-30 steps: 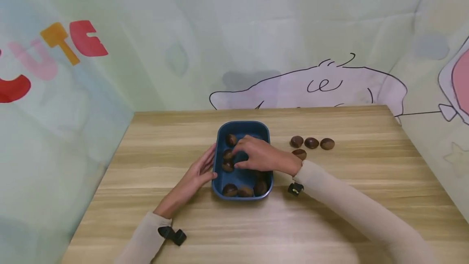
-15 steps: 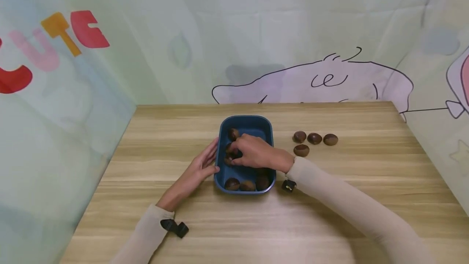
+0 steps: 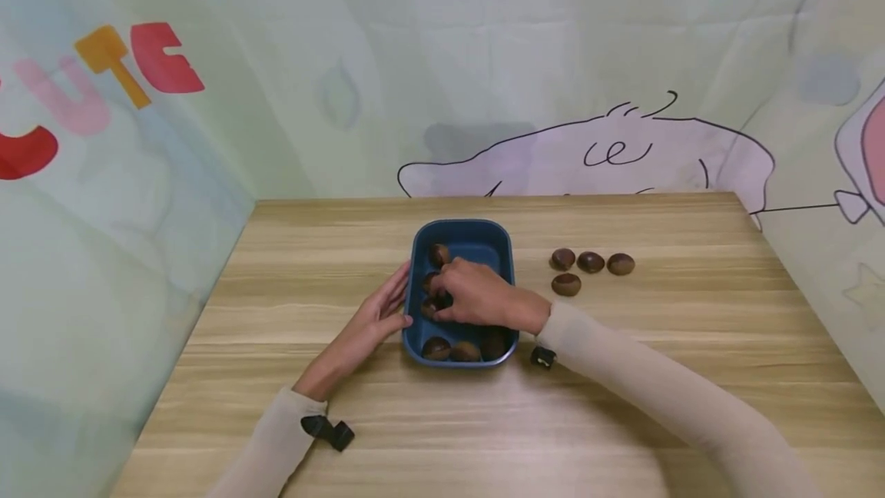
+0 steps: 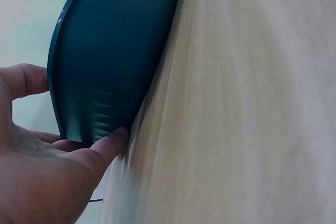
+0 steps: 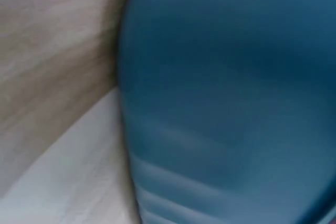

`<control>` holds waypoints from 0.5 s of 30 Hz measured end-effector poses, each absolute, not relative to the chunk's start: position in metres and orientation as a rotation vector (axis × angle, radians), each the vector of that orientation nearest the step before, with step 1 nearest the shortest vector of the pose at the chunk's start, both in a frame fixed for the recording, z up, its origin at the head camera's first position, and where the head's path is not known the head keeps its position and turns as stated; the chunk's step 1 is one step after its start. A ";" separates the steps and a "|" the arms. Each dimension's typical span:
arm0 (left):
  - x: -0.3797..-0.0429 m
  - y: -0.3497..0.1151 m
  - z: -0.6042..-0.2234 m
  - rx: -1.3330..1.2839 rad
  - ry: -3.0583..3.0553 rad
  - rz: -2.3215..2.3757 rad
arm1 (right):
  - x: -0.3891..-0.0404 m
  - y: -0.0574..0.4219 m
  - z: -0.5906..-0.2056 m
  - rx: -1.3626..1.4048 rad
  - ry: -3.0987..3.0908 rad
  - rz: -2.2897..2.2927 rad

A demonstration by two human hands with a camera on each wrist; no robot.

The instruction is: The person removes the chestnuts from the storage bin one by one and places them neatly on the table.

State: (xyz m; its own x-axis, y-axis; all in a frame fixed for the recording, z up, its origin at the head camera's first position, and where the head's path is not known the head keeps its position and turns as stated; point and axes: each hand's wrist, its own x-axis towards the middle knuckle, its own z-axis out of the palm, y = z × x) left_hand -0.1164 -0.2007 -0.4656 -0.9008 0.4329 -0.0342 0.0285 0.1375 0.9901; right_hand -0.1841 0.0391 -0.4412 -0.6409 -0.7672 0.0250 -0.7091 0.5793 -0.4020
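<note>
Plainly, the left hand (image 3: 368, 323) braced the blue box (image 3: 477, 234) on the counter (image 3: 297, 260), its fingers extended along the left wall and its thumb apart from them. The right hand (image 3: 478, 294) was inside the box, fingers bent at the left-side chestnuts (image 3: 439, 255); whether it pinched one could not be told. Three more chestnuts (image 3: 465, 351) lined the near end, while four loose chestnuts (image 3: 591, 262) lay on the counter, right of the box.
</note>
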 end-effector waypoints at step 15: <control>-0.117 -0.200 -0.466 0.469 2.082 1.851 | -0.183 0.040 -0.442 -1.214 2.671 -0.597</control>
State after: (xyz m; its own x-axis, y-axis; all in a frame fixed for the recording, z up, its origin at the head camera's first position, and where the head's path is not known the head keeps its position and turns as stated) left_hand -0.1167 -0.2003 -0.4665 -0.8968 0.4422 -0.0173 0.0346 0.1089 0.9934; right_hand -0.1826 0.0403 -0.4418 -0.6621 -0.7489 0.0295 -0.6902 0.5939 -0.4133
